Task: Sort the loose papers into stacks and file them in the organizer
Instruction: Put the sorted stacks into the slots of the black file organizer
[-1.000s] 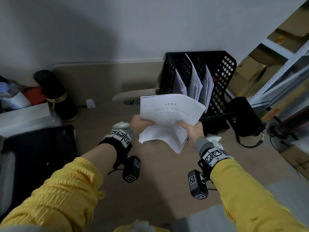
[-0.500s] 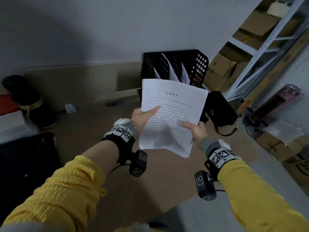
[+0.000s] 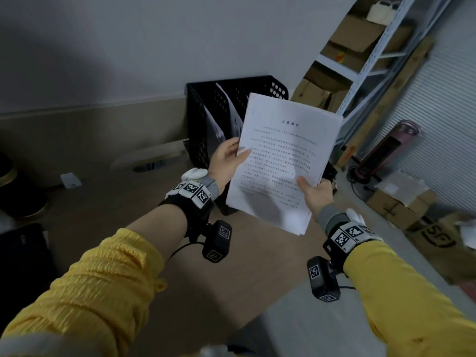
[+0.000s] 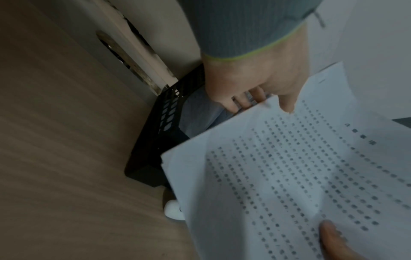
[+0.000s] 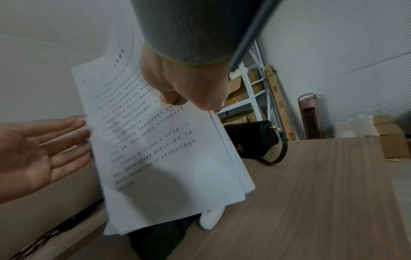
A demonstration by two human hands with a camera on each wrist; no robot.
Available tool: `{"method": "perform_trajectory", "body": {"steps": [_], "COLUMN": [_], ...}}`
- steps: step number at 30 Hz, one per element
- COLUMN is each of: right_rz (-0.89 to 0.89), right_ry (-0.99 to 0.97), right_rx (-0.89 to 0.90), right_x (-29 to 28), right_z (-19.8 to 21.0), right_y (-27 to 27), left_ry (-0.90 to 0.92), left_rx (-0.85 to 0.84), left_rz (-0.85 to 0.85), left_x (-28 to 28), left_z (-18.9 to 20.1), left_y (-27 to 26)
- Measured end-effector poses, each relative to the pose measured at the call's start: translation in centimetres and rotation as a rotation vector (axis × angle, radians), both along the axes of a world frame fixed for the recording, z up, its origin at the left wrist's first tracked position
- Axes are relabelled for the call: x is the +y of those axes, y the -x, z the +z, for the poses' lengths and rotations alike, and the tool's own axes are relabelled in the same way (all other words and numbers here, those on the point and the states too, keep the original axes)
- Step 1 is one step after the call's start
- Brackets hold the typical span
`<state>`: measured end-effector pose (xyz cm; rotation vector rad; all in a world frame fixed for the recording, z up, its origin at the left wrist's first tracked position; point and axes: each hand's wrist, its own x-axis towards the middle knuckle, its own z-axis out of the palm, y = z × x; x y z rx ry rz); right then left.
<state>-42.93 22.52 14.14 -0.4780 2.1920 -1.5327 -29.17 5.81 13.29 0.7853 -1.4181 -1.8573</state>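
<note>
A stack of white printed papers [image 3: 278,161] hangs tilted above the wooden desk [image 3: 123,217], right in front of the black mesh organizer [image 3: 203,119]. My left hand [image 3: 228,157] holds the stack's left edge, thumb on the top sheet and fingers underneath. My right hand [image 3: 313,191] grips the lower right edge, also with the thumb on top. The organizer holds a few upright sheets in its slots; its right half is hidden behind the stack. The left wrist view shows the papers [image 4: 289,176] over the organizer [image 4: 155,133]. The right wrist view shows the papers [image 5: 155,149] and my left hand [image 5: 33,149].
A black handbag [image 5: 251,137] sits on the desk right of the organizer, and a small white object [image 5: 211,219] lies under the stack. Metal shelving [image 3: 360,60] with cardboard boxes and a tower heater [image 3: 386,148] stand beyond the desk's right edge. A dark bottle [image 3: 10,191] stands far left.
The stack has been squared up and raised from a bent, low position to a steeper tilt in front of the organizer. My head has turned to the right.
</note>
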Motion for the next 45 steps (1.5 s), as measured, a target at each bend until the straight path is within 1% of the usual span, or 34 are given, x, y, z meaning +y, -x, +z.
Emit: {"method": "perform_trajectory", "body": {"steps": [6, 9, 12, 14, 18, 24, 28, 30, 32, 35, 38, 39, 43, 45], "right_rz": [-0.164, -0.199, -0.233, -0.234, -0.187, -0.149, -0.11, -0.07, -0.009, 0.063, 0.031, 0.029, 0.124, 0.14], "right_ry": [-0.023, 0.016, -0.031, -0.099, -0.15, -0.146, -0.191, -0.182, -0.228, -0.34, -0.387, -0.394, -0.489, -0.529], "right_rx": [0.139, 0.224, 0.311, 0.353, 0.419, 0.463, 0.435, 0.395, 0.362, 0.274, 0.175, 0.168, 0.187, 0.17], "right_x": [1.0, 0.1, -1.6, -3.1, -6.7, -12.5, -16.0, -17.6, -18.3, -18.9, -18.9, -18.9, -18.3, -17.8], "right_z": [2.5, 4.0, 4.8, 5.0, 5.4, 5.0, 3.3, 1.9, 0.2, -2.0, -2.9, -3.1, -3.5, -3.7], "right_y": [4.5, 6.1, 7.1, 7.7, 9.1, 11.2, 12.4, 12.8, 12.6, 12.1, 11.6, 11.7, 12.0, 12.5], "left_ry": [0.054, 0.045, 0.008, 0.002, 0.022, 0.05, 0.045, 0.03, 0.005, -0.024, -0.036, -0.036, -0.039, -0.049], "left_rx": [-0.115, -0.144, -0.141, -0.151, -0.158, -0.173, -0.178, -0.163, -0.149, -0.131, -0.12, -0.122, -0.13, -0.128], "left_rz": [0.019, 0.055, 0.082, 0.08, 0.083, 0.022, -0.045, -0.05, -0.054, -0.065, -0.069, -0.07, -0.054, -0.044], "left_x": [0.3, -0.2, -0.7, -1.3, -2.8, -4.4, -5.1, -5.5, -5.5, -5.6, -5.6, -5.6, -5.4, -5.2], "left_z": [-1.2, -1.7, -1.8, -1.9, -1.3, -1.0, -0.9, -1.0, -1.2, -1.4, -1.4, -1.4, -1.4, -1.4], "left_y": [1.6, 2.0, 2.3, 2.8, 3.7, 4.1, 3.7, 3.7, 3.7, 3.6, 3.6, 3.5, 3.2, 3.1]}}
